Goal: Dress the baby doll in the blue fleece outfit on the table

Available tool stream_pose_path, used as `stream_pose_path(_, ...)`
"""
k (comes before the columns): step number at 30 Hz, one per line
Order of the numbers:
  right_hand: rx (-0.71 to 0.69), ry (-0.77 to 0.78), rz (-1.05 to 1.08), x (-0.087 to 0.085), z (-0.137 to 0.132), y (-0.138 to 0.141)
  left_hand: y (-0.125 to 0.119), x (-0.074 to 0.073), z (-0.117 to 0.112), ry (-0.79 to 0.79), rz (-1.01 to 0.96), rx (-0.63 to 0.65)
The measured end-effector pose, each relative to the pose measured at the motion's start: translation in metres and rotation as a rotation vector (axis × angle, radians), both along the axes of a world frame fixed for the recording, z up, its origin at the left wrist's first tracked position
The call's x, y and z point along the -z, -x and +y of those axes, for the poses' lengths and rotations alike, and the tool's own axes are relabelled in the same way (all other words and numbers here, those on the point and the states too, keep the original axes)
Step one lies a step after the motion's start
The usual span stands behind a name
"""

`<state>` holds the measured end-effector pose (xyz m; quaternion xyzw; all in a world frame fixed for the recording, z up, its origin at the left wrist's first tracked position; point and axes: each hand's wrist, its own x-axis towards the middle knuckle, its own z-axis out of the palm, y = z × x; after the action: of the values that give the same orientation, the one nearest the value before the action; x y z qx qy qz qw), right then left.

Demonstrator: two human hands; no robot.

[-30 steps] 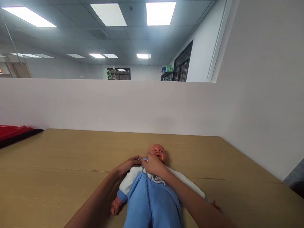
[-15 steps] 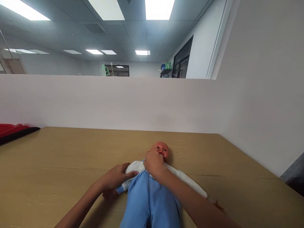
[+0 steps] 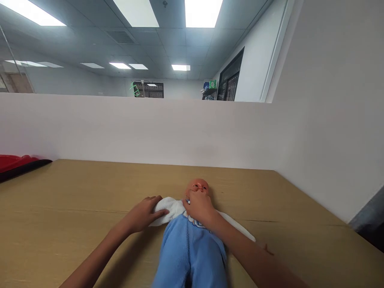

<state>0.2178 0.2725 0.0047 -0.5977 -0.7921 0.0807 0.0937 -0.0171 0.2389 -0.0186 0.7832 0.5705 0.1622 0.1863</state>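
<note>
A baby doll [image 3: 197,187] lies on its back on the wooden table [image 3: 75,200], head away from me. It wears a blue fleece suit [image 3: 190,252] with white sleeves [image 3: 168,206]. My left hand [image 3: 144,213] rests on the doll's white sleeve, fingers curled around the cloth. My right hand [image 3: 199,207] is closed at the suit's collar, just under the doll's chin, pinching the fabric there. My right forearm lies across the doll's other sleeve.
A white partition wall [image 3: 150,128] stands behind the table and along its right side. A red and black object [image 3: 18,165] lies at the far left edge of the table. Beyond the partition is an office ceiling with lit panels.
My left hand has slid from the collar out onto the doll's sleeve and the sleeve now stretches sideways. My right hand stays at the collar. The doll's small hand is now covered.
</note>
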Motion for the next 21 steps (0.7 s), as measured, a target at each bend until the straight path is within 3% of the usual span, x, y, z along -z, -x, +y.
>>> stream_pose_path(3, -0.078, 0.084, 0.105, 0.002, -0.003, -0.019, 0.008, 0.015, 0.008, 0.009, -0.073, -0.125)
stream_pose_path(7, -0.184, 0.3, 0.223, 0.003, -0.006, -0.059, 0.003, 0.031, 0.003, -0.116, -0.084, -0.222)
stream_pose_path(9, -0.224, 0.414, 0.309, 0.005, -0.012, -0.084, -0.009, 0.035, -0.012, -0.195, -0.107, -0.208)
stream_pose_path(11, -0.309, 0.487, 0.452, 0.011, -0.024, -0.107, -0.023, 0.037, -0.031, -0.216, -0.232, -0.111)
stream_pose_path(13, -0.393, 0.518, 0.604, 0.02, -0.036, -0.126, -0.035, 0.04, -0.047, -0.104, -0.44, -0.005)
stream_pose_path(15, -0.382, 0.501, 0.783, 0.034, -0.046, -0.138, -0.041, 0.043, -0.057, 0.067, -0.621, 0.01)
stream_pose_path(19, -0.166, 0.451, 1.198, 0.066, -0.05, -0.139, -0.037, 0.053, -0.056, 0.297, -0.805, -0.117)
stream_pose_path(21, -0.105, 0.406, 1.261, 0.078, -0.048, -0.133, -0.035, 0.058, -0.054, 0.344, -0.838, -0.187)
